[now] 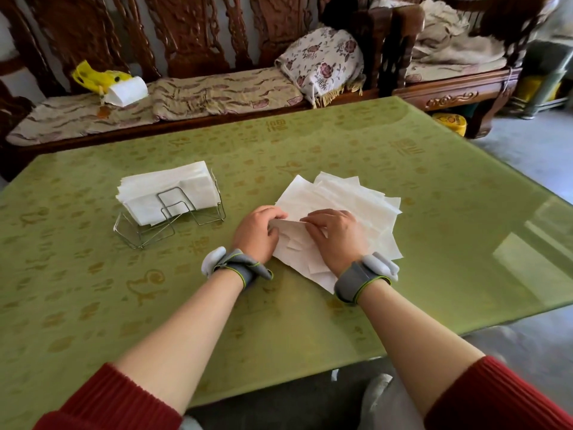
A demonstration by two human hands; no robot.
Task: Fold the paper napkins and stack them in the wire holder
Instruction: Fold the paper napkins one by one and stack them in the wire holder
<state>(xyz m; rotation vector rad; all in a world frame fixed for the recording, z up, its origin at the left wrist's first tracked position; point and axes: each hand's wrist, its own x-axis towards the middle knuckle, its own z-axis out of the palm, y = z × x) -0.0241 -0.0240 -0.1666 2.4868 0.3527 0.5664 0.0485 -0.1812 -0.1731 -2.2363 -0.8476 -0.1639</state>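
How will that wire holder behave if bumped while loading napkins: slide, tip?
Probably slides: the wire holder is thin wire, likely light, on a glossy table. Tipping seems less likely, since its base loops spread wide and the folded napkins lean low inside. The wire may flex a little under a push.

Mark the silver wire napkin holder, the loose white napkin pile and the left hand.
Silver wire napkin holder [169,191]: head view, front loop's top bar.
Loose pile of white paper napkins [356,197]: head view, far uncovered sheets.
Left hand [257,234]: head view, back of the hand.
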